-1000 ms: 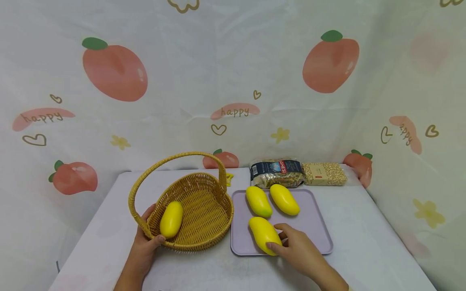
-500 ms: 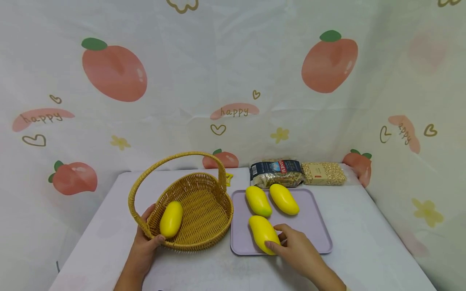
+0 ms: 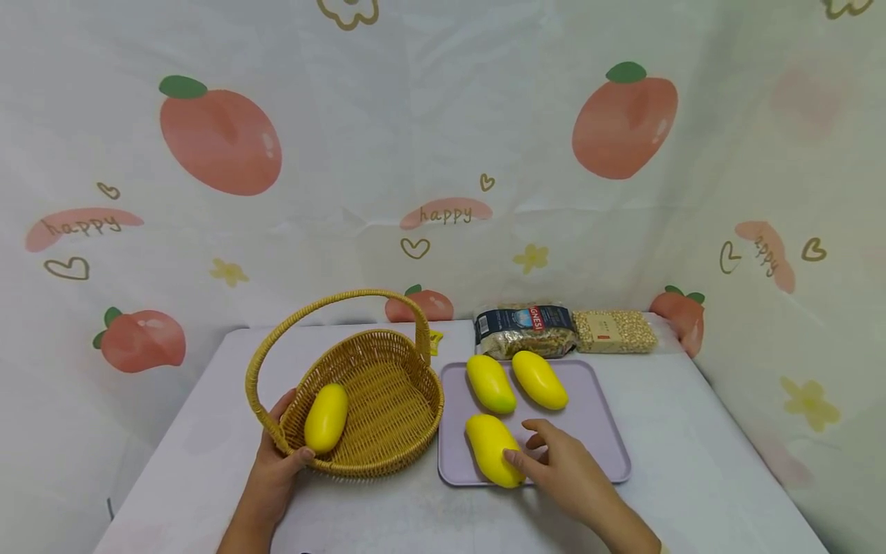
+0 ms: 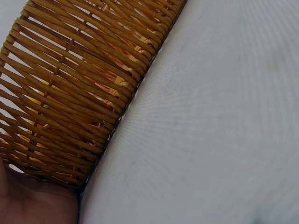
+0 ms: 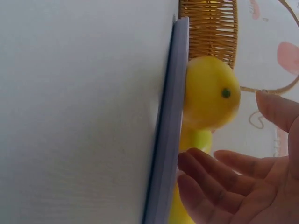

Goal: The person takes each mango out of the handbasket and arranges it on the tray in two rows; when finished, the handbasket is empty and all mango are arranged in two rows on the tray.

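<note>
A wicker basket (image 3: pixel 388 408) with a tall arched handle stands on the left, one yellow mango (image 3: pixel 326 418) lying inside it. My left hand (image 3: pixel 275 465) grips the basket's left side, thumb over the rim; most of its fingers are hidden behind the weave. On the lilac tray (image 3: pixel 588 431) lie three more mangoes. The nearest mango (image 3: pixel 494 451) rests at the tray's front edge. Just right of it is my right hand (image 3: pixel 564 465), fingers spread and loosely bent. In the right wrist view, a gap shows between this hand and the near mango (image 5: pixel 211 93).
Behind the tray are a bag of pasta (image 3: pixel 526 329) and a pack of pale grains (image 3: pixel 616 331). A small yellow packet (image 3: pixel 434 342) lies behind the basket. The basket's right side is close to the tray's left edge. A printed cloth backdrop (image 3: pixel 443 115) surrounds the white table.
The front mango has shifted slightly left on the tray. My right hand's fingers have loosened and come away from it. The left hand and the basket have stayed in place.
</note>
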The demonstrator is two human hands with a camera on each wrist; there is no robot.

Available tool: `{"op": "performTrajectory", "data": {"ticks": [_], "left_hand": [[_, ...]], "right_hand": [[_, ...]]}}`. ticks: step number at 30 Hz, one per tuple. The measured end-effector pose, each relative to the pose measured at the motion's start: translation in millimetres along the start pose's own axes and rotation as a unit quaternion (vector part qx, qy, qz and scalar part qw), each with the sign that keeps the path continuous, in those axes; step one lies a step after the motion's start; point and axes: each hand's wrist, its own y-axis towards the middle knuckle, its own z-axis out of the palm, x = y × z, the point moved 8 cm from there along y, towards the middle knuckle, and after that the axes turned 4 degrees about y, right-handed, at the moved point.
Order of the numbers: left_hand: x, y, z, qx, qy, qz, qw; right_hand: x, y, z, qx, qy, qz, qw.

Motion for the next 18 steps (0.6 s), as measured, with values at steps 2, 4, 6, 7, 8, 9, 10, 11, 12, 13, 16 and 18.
{"op": "performTrajectory", "data": {"ticks": [2, 4, 6, 7, 8, 9, 10, 11, 12, 13, 16, 18], "left_hand": [[0.7, 0.1, -0.7, -0.001, 0.003, -0.002, 1.0000], [1.8, 0.3, -1.2, -0.002, 0.004, -0.006, 1.0000], [2.3, 0.4, -1.3, -0.001, 0.004, -0.008, 1.0000], [2.3, 0.4, -1.3, -0.001, 0.003, -0.009, 0.9999], [2.4, 0.5, -1.3, -0.001, 0.003, -0.010, 0.9999], [2.3, 0.4, -1.3, 0.000, 0.003, -0.010, 0.9999], [2.2, 0.5, -1.3, 0.000, 0.003, -0.011, 0.9999], [2.0, 0.6, -1.3, 0.000, 0.004, -0.011, 0.9999], [1.8, 0.7, -1.4, -0.001, 0.004, -0.011, 0.9999], [2.1, 0.8, -1.6, -0.002, 0.004, -0.013, 0.9999], [3.1, 1.2, -2.4, -0.005, 0.006, -0.017, 0.9998], [3.5, 1.2, -2.8, -0.005, 0.005, -0.018, 0.9998]], "right_hand": [[2, 0.5, -1, 0.002, 0.000, -0.004, 1.0000], [3, -0.1, -1, 0.001, 0.005, -0.009, 0.9999], [5, -1.2, -1, 0.000, 0.013, -0.019, 0.9997], [6, -1.9, -1, -0.001, 0.018, -0.025, 0.9995], [7, -2.6, -1, -0.004, 0.023, -0.034, 0.9991], [9, -3.4, -2, -0.008, 0.028, -0.044, 0.9986], [10, -4.0, -2, -0.011, 0.033, -0.053, 0.9980], [12, -4.4, -3, -0.015, 0.037, -0.062, 0.9973], [14, -4.7, -4, -0.018, 0.041, -0.072, 0.9964], [16, -4.9, -5, -0.021, 0.045, -0.081, 0.9955], [21, -4.9, -8, -0.028, 0.056, -0.101, 0.9930], [25, -4.8, -10, -0.030, 0.064, -0.114, 0.9910]]}}
